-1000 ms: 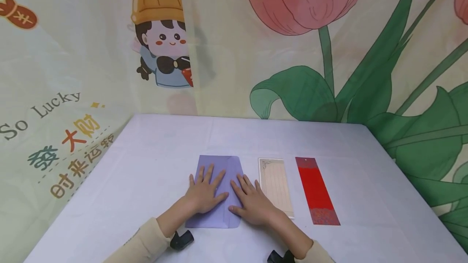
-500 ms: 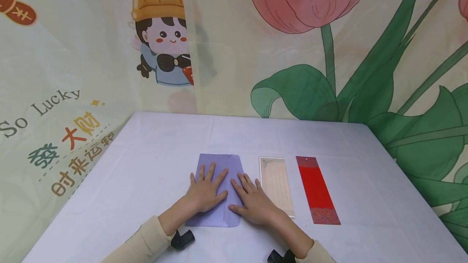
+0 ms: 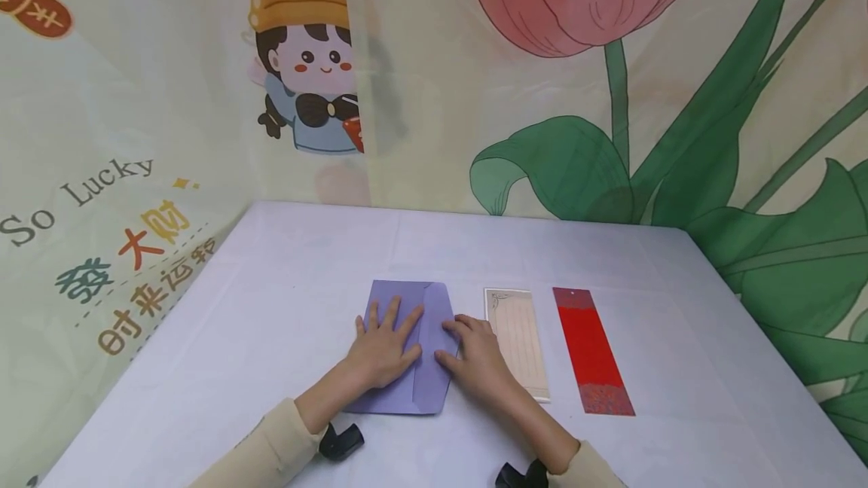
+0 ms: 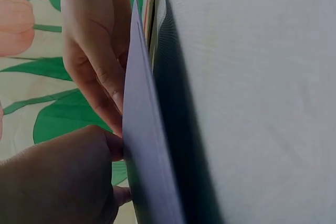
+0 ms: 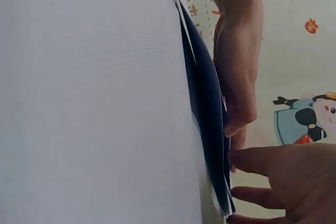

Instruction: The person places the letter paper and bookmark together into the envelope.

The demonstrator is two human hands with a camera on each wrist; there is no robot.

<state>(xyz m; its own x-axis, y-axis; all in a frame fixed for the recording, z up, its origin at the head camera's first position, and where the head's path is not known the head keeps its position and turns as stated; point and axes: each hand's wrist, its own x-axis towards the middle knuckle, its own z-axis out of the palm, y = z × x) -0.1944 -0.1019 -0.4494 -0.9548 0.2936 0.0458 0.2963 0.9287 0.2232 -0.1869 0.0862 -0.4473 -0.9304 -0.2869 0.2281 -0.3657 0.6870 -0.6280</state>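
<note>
A purple envelope [image 3: 400, 390] with a long fold down its right part lies on the white table. My left hand [image 3: 383, 349] rests on its left and middle with fingers spread. At the right edge is my right hand [image 3: 478, 356], its fingers bent, the thumb and index fingertips touching the envelope apart from each other. In the left wrist view the envelope's edge [image 4: 147, 129] stands a little above the cloth with a shadow under it. The right wrist view shows the right hand's fingers [image 5: 257, 198] along the envelope's side [image 5: 207, 103].
Right of the envelope lies a cream card [image 3: 517, 345] with ruled lines. A red strip [image 3: 594, 352] with patterned ends lies further right. White cloth covers the table [image 3: 237, 337]. Behind stands a printed backdrop [image 3: 420, 96]. Black wrist devices [image 3: 341, 443] sit below both hands.
My right hand has drawn back from lying flat on the envelope's right part, and its fingers are now bent at the right edge. My left hand stays spread on the envelope.
</note>
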